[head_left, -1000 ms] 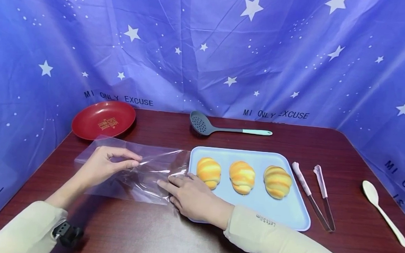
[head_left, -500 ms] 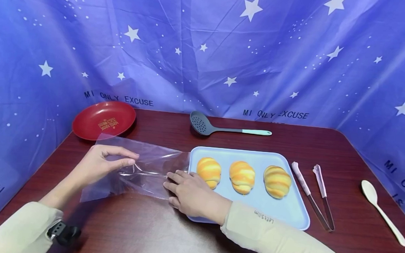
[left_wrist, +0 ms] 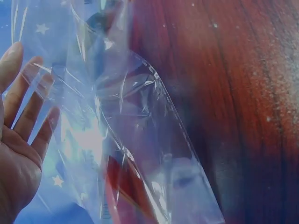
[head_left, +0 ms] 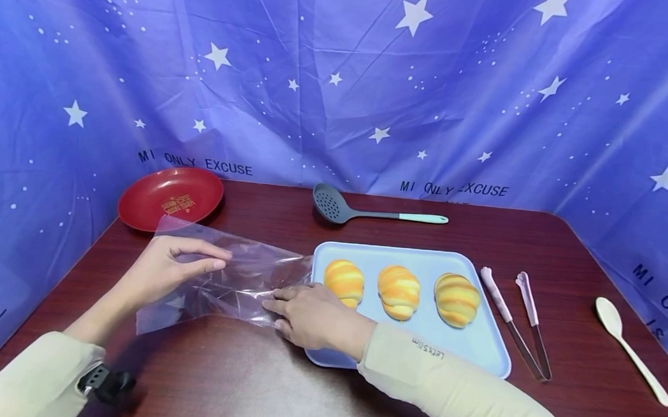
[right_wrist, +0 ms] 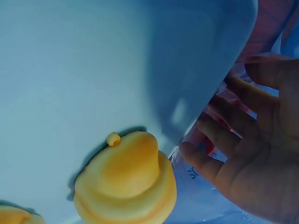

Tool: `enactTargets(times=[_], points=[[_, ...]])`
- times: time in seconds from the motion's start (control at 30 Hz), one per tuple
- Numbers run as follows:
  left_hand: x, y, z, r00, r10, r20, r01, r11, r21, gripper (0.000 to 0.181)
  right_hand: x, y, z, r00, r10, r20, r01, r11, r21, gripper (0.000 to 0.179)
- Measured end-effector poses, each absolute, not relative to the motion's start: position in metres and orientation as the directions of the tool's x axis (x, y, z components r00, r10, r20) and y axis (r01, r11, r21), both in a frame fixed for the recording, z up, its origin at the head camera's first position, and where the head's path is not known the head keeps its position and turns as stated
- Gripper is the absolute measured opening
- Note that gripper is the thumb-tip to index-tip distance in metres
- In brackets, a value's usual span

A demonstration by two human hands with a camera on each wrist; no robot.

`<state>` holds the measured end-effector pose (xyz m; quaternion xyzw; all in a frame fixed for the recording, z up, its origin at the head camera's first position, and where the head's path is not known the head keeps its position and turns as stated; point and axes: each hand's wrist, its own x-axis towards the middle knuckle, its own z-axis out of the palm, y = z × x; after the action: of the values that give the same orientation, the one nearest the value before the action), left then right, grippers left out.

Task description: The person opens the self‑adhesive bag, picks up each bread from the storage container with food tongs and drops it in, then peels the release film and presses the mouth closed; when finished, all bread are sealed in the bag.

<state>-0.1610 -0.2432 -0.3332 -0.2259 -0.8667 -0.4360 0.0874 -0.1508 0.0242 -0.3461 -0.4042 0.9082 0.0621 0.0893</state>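
Observation:
A clear plastic bag (head_left: 244, 270) lies across the left half of the table, its left end lifted off the surface. My left hand (head_left: 166, 268) pinches the bag's upper film between thumb and forefinger; the other fingers (left_wrist: 30, 109) are spread behind the film in the left wrist view. With fairly straight fingers, my right hand (head_left: 318, 316) presses the bag's right end down beside the blue tray (head_left: 417, 354). On that tray sit three striped bread rolls, the nearest roll (head_left: 343, 282) just beyond my right hand. The right wrist view shows this roll (right_wrist: 126, 182) close to the fingertips.
A red plate (head_left: 145, 197) stands at the back left. Behind the tray lies a slotted skimmer (head_left: 334, 205). Tongs (head_left: 508, 315) with pink handles lie right of the tray, and a cream spoon (head_left: 625, 335) farther right. A starry blue cloth (head_left: 328, 119) walls the table's back and sides.
My left hand has raised the bag's film, and the bag's left end stands higher than before. My right hand has shifted slightly but stays on the right end.

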Motion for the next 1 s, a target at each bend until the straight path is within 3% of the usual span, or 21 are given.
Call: enactTargets(times=[0.27, 0.5, 0.8, 1.0], points=[[-0.16, -0.239, -0.324, -0.863, 0.328, 0.385, 0.503, 0.489, 0.713, 0.025, -0.155, 0.023, -0.347, -0.638, -0.751, -0.171, -0.766, 0.642, 0.038, 0.042], [-0.16, -0.239, -0.334, -0.875, 0.301, 0.379, 0.484, 0.575, 0.66, 0.023, -0.158, 0.023, -0.348, -0.631, -0.75, -0.198, -0.767, 0.641, 0.014, 0.045], [-0.161, -0.242, -0.348, -0.857, 0.342, 0.386, 0.513, 0.635, 0.578, 0.025, -0.16, 0.028, -0.349, -0.619, -0.759, -0.202, -0.767, 0.64, -0.052, 0.056], [-0.161, -0.243, -0.35, -0.854, 0.354, 0.38, 0.517, 0.651, 0.556, 0.024, -0.16, 0.027, -0.35, -0.635, -0.738, -0.228, -0.754, 0.656, -0.023, 0.06]])
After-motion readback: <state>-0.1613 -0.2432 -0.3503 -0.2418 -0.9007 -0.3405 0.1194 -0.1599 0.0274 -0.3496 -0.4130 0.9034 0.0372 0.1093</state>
